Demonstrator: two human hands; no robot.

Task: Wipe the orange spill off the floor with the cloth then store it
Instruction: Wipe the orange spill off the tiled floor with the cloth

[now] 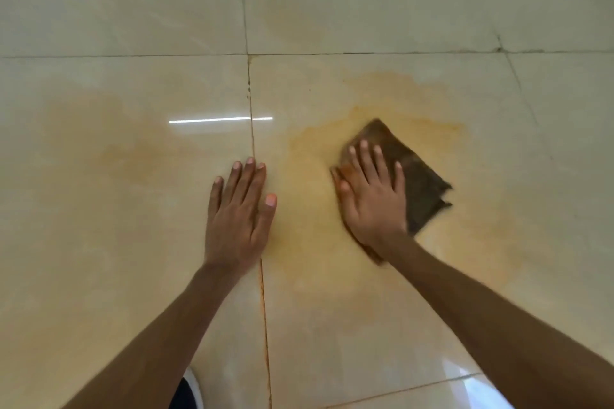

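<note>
Around the cloth point(418, 183) the floor point(133, 10) lies open on nearly every side: beyond it, bare tile runs to the far edge of view, and to its right nothing stands on the tiles. My right hand point(372, 202) lies flat on the cloth's near-left part. Left of the cloth, my left hand point(237, 219) rests palm down on the floor, the only thing blocking a sweep that way, with a clear strip between them.

The right hand point(372, 199) presses flat, fingers spread, on a folded dark brown cloth point(412, 183) lying in a thin orange spill point(315, 209) smeared across the glossy beige tiled floor point(99, 26). The left hand point(237, 212) rests palm-down on the tile beside a grout line point(264, 309) stained orange.
</note>
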